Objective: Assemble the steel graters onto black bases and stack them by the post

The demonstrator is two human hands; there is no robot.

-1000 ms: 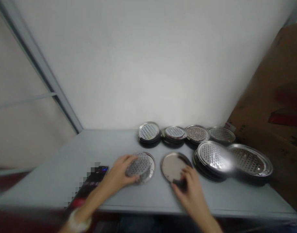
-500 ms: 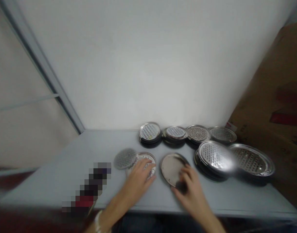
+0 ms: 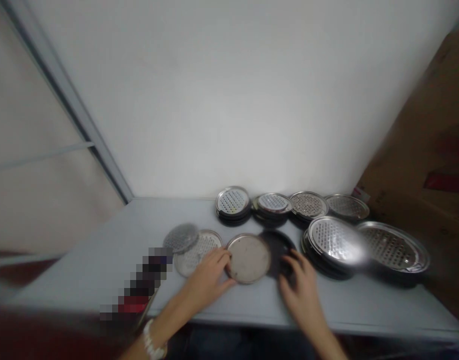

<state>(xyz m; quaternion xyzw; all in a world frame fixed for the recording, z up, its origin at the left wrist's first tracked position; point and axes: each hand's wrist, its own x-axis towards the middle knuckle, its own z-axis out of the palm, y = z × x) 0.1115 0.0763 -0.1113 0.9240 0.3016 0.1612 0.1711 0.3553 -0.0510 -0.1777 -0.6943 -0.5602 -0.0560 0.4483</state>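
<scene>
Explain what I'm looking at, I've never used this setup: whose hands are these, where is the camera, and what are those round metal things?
No machine here: a person's two bare hands, filmed by one camera worn on the head, looking forward and down. The left hand has its fingers on the rim of a plain round metal plate; blur hides whether it grips. The open right hand rests at the edge of a dark round disc beside it. On the grey table also lie two loose perforated metal discs and stacks of perforated metal trays towards the white wall.
</scene>
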